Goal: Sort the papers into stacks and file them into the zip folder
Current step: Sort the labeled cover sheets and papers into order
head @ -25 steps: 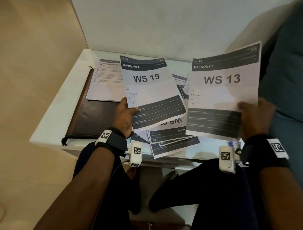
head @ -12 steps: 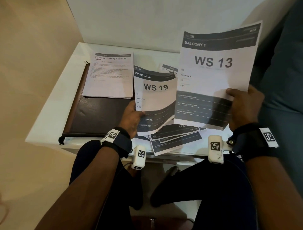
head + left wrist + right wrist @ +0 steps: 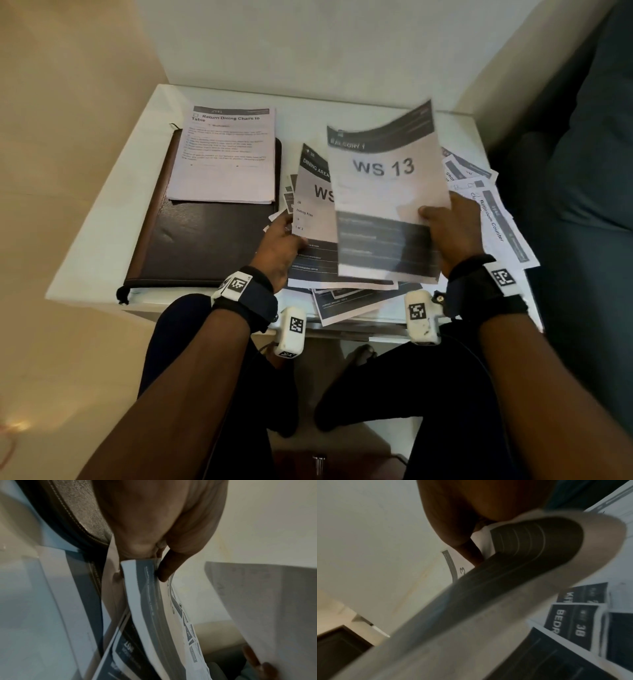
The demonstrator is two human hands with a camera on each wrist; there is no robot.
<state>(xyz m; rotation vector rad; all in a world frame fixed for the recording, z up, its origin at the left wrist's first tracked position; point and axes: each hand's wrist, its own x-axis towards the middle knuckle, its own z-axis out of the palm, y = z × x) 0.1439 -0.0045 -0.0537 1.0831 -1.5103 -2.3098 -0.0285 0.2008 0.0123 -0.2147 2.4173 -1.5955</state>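
My right hand (image 3: 445, 226) pinches the "WS 13" Balcony sheet (image 3: 383, 185) by its right edge, thumb on top; the sheet (image 3: 530, 550) is blurred and overlaps the "WS 19" Dining Area sheet (image 3: 315, 205). That sheet is gripped at its left edge by my left hand (image 3: 281, 243), whose thumb presses on the paper (image 3: 150, 601) in the left wrist view. A dark brown zip folder (image 3: 198, 240) lies shut on the left of the white table (image 3: 96, 246), with a "Return Dining Chairs to Table" stack (image 3: 226, 157) on it. Loose sheets (image 3: 493, 212) lie scattered under and right of my hands.
A wall stands behind the table. A teal sofa (image 3: 589, 171) borders the right side. More dark-headed sheets (image 3: 346, 301) hang over the table's near edge above my knees. Beige floor lies to the left.
My right hand has brought the WS 13 sheet down and left, over the WS 19 sheet. My left hand has lowered the WS 19 sheet toward the loose pile.
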